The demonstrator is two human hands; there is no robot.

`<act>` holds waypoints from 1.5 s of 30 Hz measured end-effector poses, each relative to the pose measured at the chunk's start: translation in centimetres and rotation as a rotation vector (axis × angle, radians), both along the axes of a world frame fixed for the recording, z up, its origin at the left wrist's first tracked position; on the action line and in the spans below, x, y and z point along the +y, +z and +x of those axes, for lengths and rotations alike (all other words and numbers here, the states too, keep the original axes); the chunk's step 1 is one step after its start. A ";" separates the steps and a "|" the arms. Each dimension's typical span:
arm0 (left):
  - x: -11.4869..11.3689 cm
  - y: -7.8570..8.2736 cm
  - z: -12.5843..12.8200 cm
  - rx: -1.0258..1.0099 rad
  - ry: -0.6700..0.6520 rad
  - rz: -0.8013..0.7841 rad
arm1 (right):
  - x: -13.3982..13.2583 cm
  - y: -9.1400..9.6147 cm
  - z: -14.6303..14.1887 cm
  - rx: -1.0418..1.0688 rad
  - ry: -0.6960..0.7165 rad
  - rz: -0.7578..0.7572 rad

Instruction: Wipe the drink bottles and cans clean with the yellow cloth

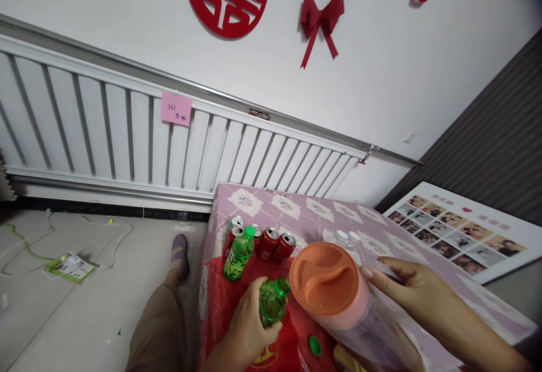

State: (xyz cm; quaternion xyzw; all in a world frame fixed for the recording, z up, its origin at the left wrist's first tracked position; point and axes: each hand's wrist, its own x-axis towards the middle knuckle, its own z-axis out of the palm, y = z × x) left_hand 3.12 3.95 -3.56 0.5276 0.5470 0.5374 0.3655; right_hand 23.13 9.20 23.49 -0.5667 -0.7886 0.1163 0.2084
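Observation:
My left hand is wrapped round a small green bottle with its neck open, low over the table. A green cap lies on the red bag beside it. My right hand rests with fingers stretched along the side of a clear pitcher with an orange lid; the pitcher tilts toward me and stands just right of the green bottle.
A second green bottle and several red cans stand at the table's left edge. The table has a pink patterned cloth. Behind it is a white radiator. A photo board leans at right. My leg and shoe are on the floor at left.

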 end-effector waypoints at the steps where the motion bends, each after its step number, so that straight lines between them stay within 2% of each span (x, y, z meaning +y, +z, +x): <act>1: 0.0 0.0 0.0 0.003 0.001 -0.003 | 0.0 0.1 -0.1 0.001 0.002 -0.002; 10: 0.0 -0.3 0.0 0.017 -0.004 0.023 | 0.1 -0.2 0.1 0.001 0.020 0.007; 17: -0.1 -0.3 -0.1 0.007 -0.010 0.015 | 0.3 0.3 0.1 -0.016 -0.022 -0.092; 45: 0.0 -0.4 -0.3 -0.003 -0.005 0.016 | 0.0 0.6 0.4 0.009 0.027 -0.066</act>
